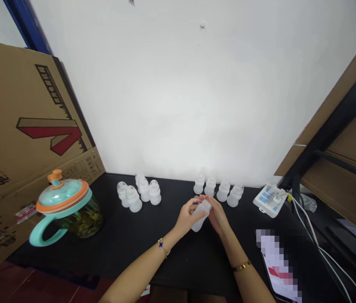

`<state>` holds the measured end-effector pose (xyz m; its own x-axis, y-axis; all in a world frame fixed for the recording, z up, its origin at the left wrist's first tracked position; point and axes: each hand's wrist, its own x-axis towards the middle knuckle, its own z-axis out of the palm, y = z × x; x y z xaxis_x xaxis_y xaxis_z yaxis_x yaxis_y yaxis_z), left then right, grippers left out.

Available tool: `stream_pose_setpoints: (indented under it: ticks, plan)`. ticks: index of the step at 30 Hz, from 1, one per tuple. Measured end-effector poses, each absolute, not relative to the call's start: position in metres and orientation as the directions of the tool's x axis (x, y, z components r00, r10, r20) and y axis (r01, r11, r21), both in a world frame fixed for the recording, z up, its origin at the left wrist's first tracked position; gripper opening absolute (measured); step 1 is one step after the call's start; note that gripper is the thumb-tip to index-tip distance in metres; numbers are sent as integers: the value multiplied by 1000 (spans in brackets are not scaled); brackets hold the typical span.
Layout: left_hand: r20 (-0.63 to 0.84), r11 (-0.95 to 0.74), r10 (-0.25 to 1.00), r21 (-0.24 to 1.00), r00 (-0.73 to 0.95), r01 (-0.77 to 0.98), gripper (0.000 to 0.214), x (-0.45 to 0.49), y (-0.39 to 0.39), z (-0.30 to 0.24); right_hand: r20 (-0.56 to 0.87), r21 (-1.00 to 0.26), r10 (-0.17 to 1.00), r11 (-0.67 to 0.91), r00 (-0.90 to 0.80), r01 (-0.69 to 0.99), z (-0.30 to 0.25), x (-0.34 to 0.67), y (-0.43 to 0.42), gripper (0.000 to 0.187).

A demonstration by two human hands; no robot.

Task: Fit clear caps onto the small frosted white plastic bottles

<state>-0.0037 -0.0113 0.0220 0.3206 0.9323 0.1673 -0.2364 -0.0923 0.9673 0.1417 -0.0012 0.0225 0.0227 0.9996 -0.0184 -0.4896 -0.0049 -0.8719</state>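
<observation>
A frosted white baby bottle [199, 219] is held between my two hands above the black table, tilted with its base toward me. My left hand [186, 216] wraps round the bottle's body. My right hand [218, 214] closes about its top end, where a thin pointed bit sticks out that I cannot make out. Just beyond the hands stands a row of several similar bottles [223, 190] with clear domed caps. Another group of capped bottles [133, 199] stands upright to the left.
At the left sits a teal-lidded jug [86, 216] before a large cardboard box [23, 105]. A white power strip [270, 200] with cables [315, 235] lies at the right, near a phone [277, 265]. The white wall [180, 105] bounds the table [127, 240] behind.
</observation>
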Motion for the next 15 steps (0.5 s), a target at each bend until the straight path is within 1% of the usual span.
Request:
stream_pose_setpoints:
  ticks: [12,15]
  plan:
    - [220,-180,931,971,293,-158,49,-4,-13,19,-55,-862,997,-22,50,-507,21,140,1,38]
    - [220,-185,932,972,289,-144,49,-4,-13,19,-42,-871,998,-13,47,-491,23,140,-1,37]
